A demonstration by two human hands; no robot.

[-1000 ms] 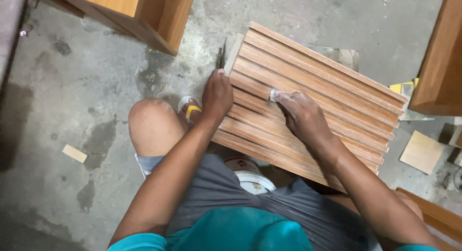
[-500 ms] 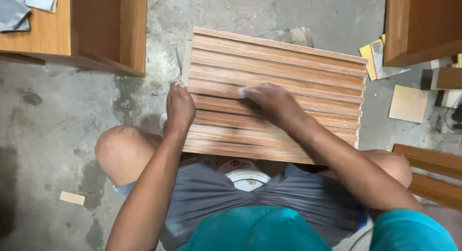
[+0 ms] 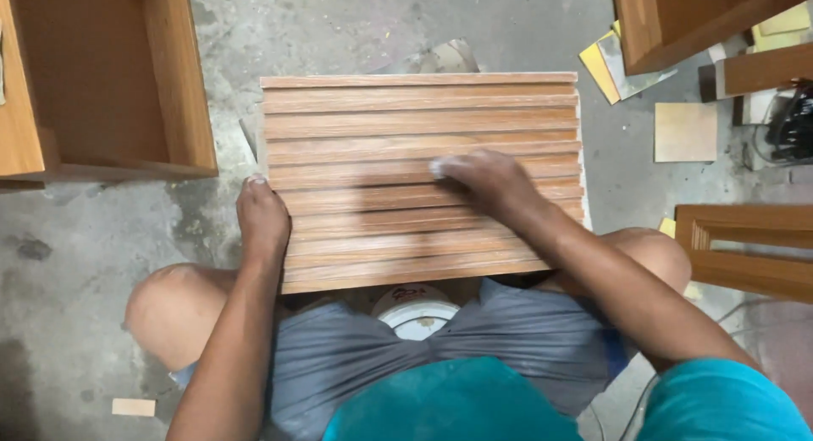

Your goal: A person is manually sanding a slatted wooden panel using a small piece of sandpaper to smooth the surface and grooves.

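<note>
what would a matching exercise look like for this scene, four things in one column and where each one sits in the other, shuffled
Things:
1. left hand
2. right hand
3. round white plastic bucket
4. small pale wood offcut

Places:
A. on the grey concrete floor, by the left knee
B. below the near edge of the ribbed brown wooden panel, between the thighs
C. gripping the panel's left edge
D. pressing a small white pad on the panel's middle slats

Pairs: 1-C, 2-D, 3-B, 4-A
</note>
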